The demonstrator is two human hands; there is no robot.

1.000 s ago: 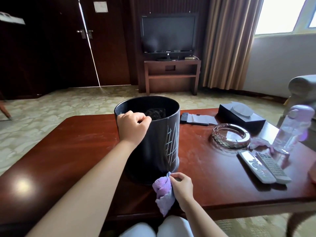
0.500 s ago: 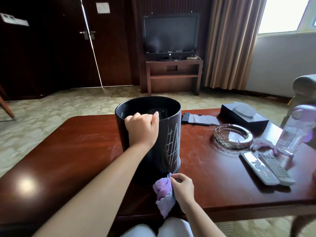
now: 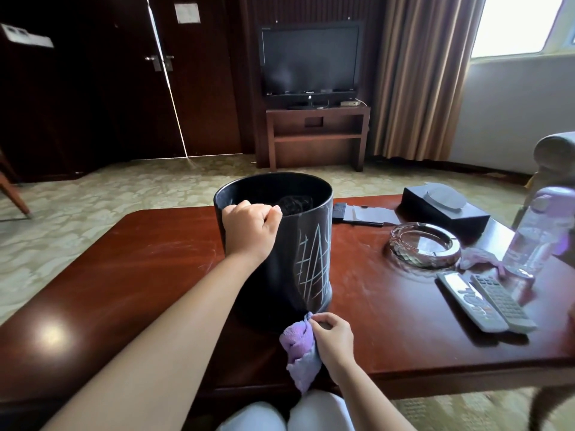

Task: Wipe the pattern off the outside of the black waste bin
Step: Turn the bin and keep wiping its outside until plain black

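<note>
**Bin gripped at the rim, cloth at its foot**

I sit at a dark red wooden table (image 3: 130,275) with the black waste bin (image 3: 280,275) standing upright in front of me, near the middle of the tabletop. My left hand (image 3: 250,227) curls over the bin's near rim, fingers hooked inside and thumb on the outer wall, gripping it. On the bin's outside wall, toward 3 o'clock from my left hand, runs the pattern (image 3: 314,262): pale scratchy lines crossing in a grid with tall pointed strokes above. Something dark lies inside the bin; I cannot tell what.

My right hand (image 3: 331,339) sits at 6 o'clock from the bin, just at its base, fingers pinched round a bunched purple cloth (image 3: 298,349) that hangs over the table's near edge. The cloth's top corner comes right up to the bin's bottom edge; I cannot tell whether it touches.

At 3 o'clock from the bin lies a glass ashtray (image 3: 424,245), and past it a black tissue box (image 3: 445,209). Nearer me lie two grey remotes (image 3: 487,301) side by side; the left one carries large lettering, too blurred to read. A clear bottle with a purple cap (image 3: 538,231) stands at the right edge, a crumpled lilac scrap (image 3: 479,258) beside it.

At 12 o'clock, across the carpet, a dark television (image 3: 309,60) stands on a wooden stand (image 3: 315,135); its brand mark is too small to read. A paper notice (image 3: 186,13) hangs on the door, illegible.
</note>
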